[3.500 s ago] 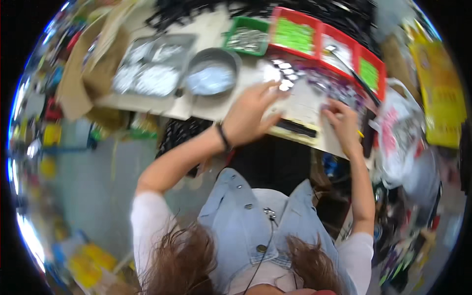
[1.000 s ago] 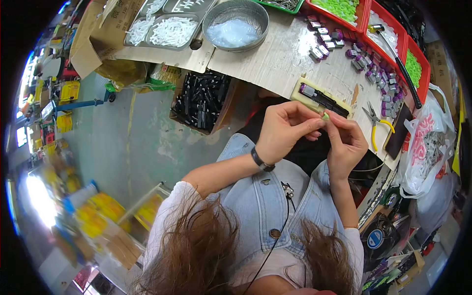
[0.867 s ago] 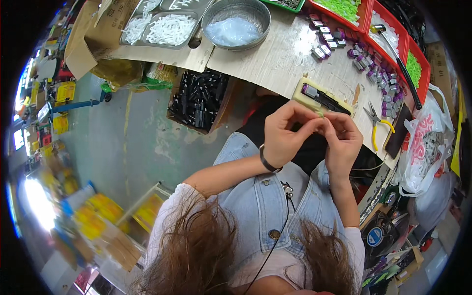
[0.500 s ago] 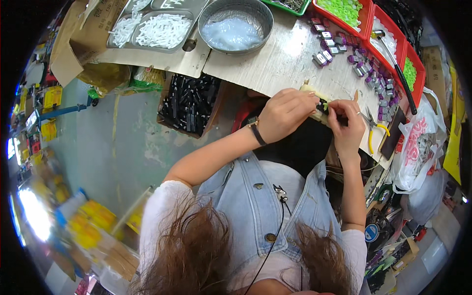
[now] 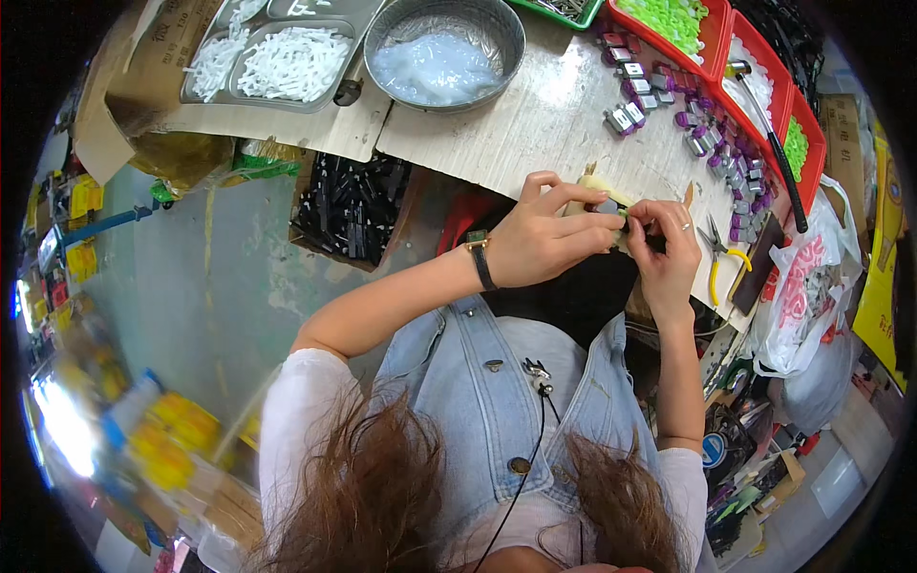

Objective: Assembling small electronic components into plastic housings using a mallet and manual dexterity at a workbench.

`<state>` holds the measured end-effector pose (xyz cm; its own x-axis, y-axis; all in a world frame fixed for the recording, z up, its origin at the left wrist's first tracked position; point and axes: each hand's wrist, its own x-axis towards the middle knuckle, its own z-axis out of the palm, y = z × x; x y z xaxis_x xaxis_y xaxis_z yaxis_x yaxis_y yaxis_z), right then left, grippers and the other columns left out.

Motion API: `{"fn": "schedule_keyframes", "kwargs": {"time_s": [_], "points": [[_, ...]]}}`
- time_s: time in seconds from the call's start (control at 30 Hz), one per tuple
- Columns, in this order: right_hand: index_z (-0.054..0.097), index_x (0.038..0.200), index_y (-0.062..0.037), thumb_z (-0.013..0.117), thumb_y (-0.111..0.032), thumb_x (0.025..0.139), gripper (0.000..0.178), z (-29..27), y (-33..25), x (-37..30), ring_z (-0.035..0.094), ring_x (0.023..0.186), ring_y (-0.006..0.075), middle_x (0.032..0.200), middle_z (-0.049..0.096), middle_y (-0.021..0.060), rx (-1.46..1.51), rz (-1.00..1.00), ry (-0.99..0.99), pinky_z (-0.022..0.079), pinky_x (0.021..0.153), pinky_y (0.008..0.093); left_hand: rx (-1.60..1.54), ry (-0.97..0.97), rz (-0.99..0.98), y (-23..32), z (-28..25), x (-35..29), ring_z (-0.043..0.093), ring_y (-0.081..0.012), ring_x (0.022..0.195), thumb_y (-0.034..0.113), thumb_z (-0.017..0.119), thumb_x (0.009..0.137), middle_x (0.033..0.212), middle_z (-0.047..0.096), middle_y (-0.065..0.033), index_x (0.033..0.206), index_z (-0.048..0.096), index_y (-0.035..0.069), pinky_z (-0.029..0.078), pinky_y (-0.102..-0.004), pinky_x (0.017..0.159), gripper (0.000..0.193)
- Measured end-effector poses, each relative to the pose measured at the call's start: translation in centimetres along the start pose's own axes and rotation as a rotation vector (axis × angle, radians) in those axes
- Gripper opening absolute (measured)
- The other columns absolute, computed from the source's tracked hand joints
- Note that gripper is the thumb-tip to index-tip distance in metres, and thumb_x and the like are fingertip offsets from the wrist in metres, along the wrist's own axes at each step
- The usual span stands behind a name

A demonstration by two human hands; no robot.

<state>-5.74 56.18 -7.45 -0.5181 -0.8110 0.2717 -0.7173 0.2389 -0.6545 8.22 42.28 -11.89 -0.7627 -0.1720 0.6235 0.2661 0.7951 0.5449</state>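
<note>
My left hand (image 5: 552, 232) is bent at the table's front edge, its fingers closed around a small dark part (image 5: 611, 206) that is mostly covered. Facing it, my right hand (image 5: 666, 244) pinches with thumb and forefinger at that part's right end, where a speck of green shows. What the right fingertips hold is too small to make out. Behind the left fingers, a cream-coloured block (image 5: 599, 184) lies on the table edge, partly hidden. Just right of my right hand are pliers (image 5: 718, 256) with yellow handles, their jaws apart.
A metal bowl (image 5: 516, 59) holds a clear, jelly-like mass, beside a grey tray (image 5: 350, 48) of white plastic pieces. Several purple-ended metal parts (image 5: 702, 140) lie near red trays (image 5: 714, 43) of green and white bits. A black-handled tool (image 5: 788, 177) leans there. Below stands a box of black parts (image 5: 353, 205).
My left hand has turned, its forefinger now raised and its fingers covering more of the dark part. My right hand has shifted slightly left. The whole view has tilted a little.
</note>
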Motion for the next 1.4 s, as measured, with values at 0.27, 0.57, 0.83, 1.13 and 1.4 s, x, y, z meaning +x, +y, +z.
{"fn": "schedule_keyframes", "kwargs": {"time_s": [0.27,0.57,0.83,1.13,1.4], "points": [[0.070,0.094,0.0006,0.068,0.002,0.080,0.014,-4.7,2.0,4.0,0.063,0.075,0.0136,0.084,0.068,0.0080,-0.059,-0.132,-0.024,0.050,0.071,0.0262,0.305,-0.264,0.066,2.0,-1.9,2.2,0.053,-0.0149,0.114,0.019,0.060,0.083,0.114,0.063,0.0048,0.093,0.061,0.017,0.029,-0.0401,0.099,0.010],[0.073,0.093,-0.0040,0.068,-0.017,0.079,0.020,-9.7,14.7,18.9,0.068,0.084,0.0314,0.089,0.070,0.0159,-0.538,0.084,-0.188,0.052,0.076,0.0385,0.340,-0.307,0.018,3.9,-2.2,3.3,0.055,-0.0126,0.107,0.014,0.059,0.083,0.113,0.062,0.0026,0.093,0.059,0.016,0.027,-0.0402,0.104,0.009],[0.072,0.088,0.0002,0.067,-0.012,0.076,0.018,-10.3,13.6,20.5,0.068,0.077,0.0291,0.082,0.070,0.0179,-0.448,-0.052,-0.350,0.051,0.071,0.0371,0.253,-0.054,-0.013,2.6,0.3,0.1,0.055,-0.0165,0.110,0.013,0.069,0.080,0.122,0.063,0.0022,0.090,0.061,0.013,0.035,-0.0372,0.094,0.013],[0.067,0.090,0.0052,0.064,-0.011,0.082,0.018,-10.0,16.1,21.8,0.050,0.056,0.0082,0.065,0.059,0.0057,-0.385,-0.036,-0.426,0.042,0.053,0.0285,0.260,-0.161,-0.083,3.8,-0.9,1.7,0.054,-0.0212,0.109,0.009,0.070,0.079,0.115,0.064,0.0015,0.094,0.060,0.011,0.036,-0.0388,0.093,0.019],[0.072,0.090,-0.0042,0.069,-0.024,0.080,0.023,-11.5,15.0,17.8,0.070,0.075,0.0242,0.079,0.071,0.0131,-0.439,-0.004,0.139,0.053,0.069,0.0345,-0.380,0.038,-0.447,4.8,-2.6,3.0,0.065,-0.0192,0.082,-0.002,0.065,0.084,0.096,0.067,-0.0087,0.097,0.060,0.002,0.051,-0.0304,0.072,0.014]]}}
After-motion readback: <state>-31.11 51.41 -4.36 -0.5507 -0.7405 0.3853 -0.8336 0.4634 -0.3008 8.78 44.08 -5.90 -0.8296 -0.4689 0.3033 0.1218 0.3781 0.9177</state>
